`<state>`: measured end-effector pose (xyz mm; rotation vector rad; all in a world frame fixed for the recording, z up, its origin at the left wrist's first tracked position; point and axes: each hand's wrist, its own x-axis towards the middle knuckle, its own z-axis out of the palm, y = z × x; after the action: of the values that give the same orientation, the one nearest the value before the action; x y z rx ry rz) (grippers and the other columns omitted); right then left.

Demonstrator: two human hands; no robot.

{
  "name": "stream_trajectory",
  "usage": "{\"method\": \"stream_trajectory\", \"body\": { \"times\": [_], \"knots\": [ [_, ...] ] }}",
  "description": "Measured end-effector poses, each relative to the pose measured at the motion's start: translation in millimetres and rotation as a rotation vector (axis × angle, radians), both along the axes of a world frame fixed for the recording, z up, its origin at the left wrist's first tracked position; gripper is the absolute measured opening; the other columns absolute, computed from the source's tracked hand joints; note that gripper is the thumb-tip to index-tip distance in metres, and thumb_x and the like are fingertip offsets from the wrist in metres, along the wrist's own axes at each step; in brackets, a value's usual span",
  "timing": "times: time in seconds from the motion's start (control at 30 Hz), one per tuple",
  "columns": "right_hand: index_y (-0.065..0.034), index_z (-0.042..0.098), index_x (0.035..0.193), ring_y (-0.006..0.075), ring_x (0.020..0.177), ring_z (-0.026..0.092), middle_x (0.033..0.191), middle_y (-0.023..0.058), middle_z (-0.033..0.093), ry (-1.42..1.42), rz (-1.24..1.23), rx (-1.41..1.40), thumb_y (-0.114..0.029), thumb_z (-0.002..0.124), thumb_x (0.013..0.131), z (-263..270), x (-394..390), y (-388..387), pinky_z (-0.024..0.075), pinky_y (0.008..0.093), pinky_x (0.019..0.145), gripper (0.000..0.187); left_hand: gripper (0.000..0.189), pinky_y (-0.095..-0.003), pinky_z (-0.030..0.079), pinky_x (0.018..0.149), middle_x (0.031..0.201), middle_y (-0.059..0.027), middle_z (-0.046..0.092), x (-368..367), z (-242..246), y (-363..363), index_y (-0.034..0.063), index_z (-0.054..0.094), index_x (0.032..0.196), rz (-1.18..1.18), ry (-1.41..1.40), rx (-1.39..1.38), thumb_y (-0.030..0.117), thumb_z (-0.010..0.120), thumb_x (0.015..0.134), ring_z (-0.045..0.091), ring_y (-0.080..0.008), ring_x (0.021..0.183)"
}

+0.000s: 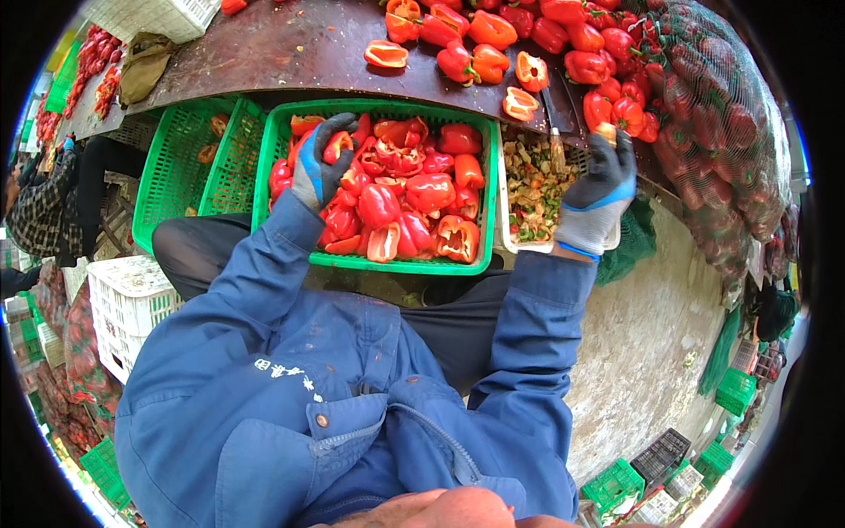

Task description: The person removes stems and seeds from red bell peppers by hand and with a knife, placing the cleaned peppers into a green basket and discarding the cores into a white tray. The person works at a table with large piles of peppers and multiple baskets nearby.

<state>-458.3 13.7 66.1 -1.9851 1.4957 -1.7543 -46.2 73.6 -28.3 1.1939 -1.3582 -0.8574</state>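
Note:
My left hand (pixel 323 162), in a grey, black and blue work glove, holds a piece of red bell pepper (pixel 338 146) over a green plastic crate (pixel 262 191). Cut and hollowed red bell peppers (pixel 379 204) fill that crate. My right hand (pixel 597 185), gloved alike, is raised above the right side of a white plastic basket (pixel 506 224). At its fingertips is a small pale-orange piece (pixel 605 134), seemingly a pepper core. Pepper cores and green stem scraps (pixel 535 178) lie in the basket. A knife (pixel 556 142) rests across the table edge, handle towards me.
Whole and halved red peppers (pixel 488 30) lie on the dark table (pixel 290 49). Mesh sacks of peppers (pixel 716 125) stand at the right. Another green crate (pixel 191 165) and a stack of white crates (pixel 132 297) are on my left. A person (pixel 49 211) sits farther left.

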Motion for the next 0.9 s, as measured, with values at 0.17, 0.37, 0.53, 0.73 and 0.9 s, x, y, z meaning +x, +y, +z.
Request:
{"method": "stream_trajectory", "body": {
  "times": [0.17,0.37,0.53,0.73,0.9],
  "knots": [
    [0.0006,0.067,0.138,0.0318,0.134,0.063,0.148,0.0212,0.058,0.033,-0.233,0.083,0.010,0.057,0.097,0,-34,16,0.0563,0.0386,0.106,0.043,0.067,-0.0456,0.052,0.115,0.139,-0.0211,0.070,37,1,24,0.0043,0.066,0.143,-0.215,-0.760,-0.195,-0.011,0.061,0.078,0.068,-0.0386,0.130],
    [-0.0019,0.061,0.146,0.0296,0.139,0.060,0.155,0.0130,0.057,-0.911,0.213,0.312,0.013,0.059,0.099,-20,-31,12,0.0556,0.0461,0.112,0.050,0.099,-0.0681,0.036,0.121,0.174,-0.0184,0.035,24,-31,90,0.0183,0.048,0.162,-0.677,-1.465,0.015,0.011,0.077,0.068,0.034,-0.0458,0.160],
    [-0.0023,0.059,0.149,0.0306,0.140,0.059,0.157,0.0127,0.057,-1.150,0.382,0.303,-0.002,0.060,0.106,-12,-20,11,0.0516,0.0488,0.116,0.043,0.097,-0.0736,0.025,0.125,0.178,-0.0193,0.031,26,-29,92,0.0238,0.048,0.164,-0.723,-1.259,0.097,0.037,0.083,0.075,0.027,-0.0461,0.164],
    [-0.0022,0.061,0.147,0.0327,0.140,0.058,0.158,0.0144,0.057,-1.139,0.369,0.334,-0.018,0.056,0.111,-9,3,10,0.0458,0.0513,0.121,0.040,0.055,-0.0803,0.009,0.127,0.179,-0.0062,0.035,-31,-78,70,0.0451,0.059,0.154,-0.720,-1.178,-0.264,0.059,0.062,0.102,0.026,-0.0441,0.166],
    [-0.0017,0.062,0.146,0.0331,0.140,0.059,0.158,0.0154,0.057,-1.182,0.430,0.343,-0.016,0.056,0.111,-12,13,5,0.0479,0.0505,0.119,0.038,0.068,-0.0840,0.005,0.124,0.182,-0.0044,0.027,-105,-111,51,0.0491,0.055,0.157,-0.588,-1.154,-0.182,0.066,0.068,0.093,0.015,-0.0499,0.167]
  ]
}}
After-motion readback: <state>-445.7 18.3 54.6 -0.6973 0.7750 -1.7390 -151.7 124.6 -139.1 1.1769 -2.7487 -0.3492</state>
